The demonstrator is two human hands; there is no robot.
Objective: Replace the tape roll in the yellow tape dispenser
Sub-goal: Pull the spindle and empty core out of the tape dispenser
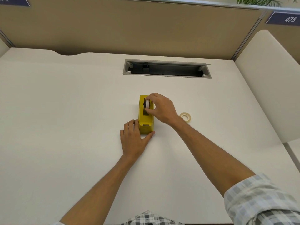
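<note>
Yellow tape dispenser (pixel 146 118) braced by left hand (pixel 133 138), right hand (pixel 160 109) pinching its white roll (pixel 147 103)

The tape dispenser (pixel 146 116) stands on the desk (pixel 65 127) near its middle, its long axis running near to far. A tape roll (pixel 147 103) sits in the dispenser's far half. The right hand (pixel 159 108) reaches in from the right and pinches this roll. The left hand (pixel 134 137) lies on the desk at the dispenser's near left corner — fingers along its left side, thumb against its near end. A second roll (pixel 185 117) lies flat on the desk, right of the dispenser and apart from it. Farther back, a cable slot (pixel 167 69) is set into the desk, with a partition wall (pixel 129 28) behind.
</note>
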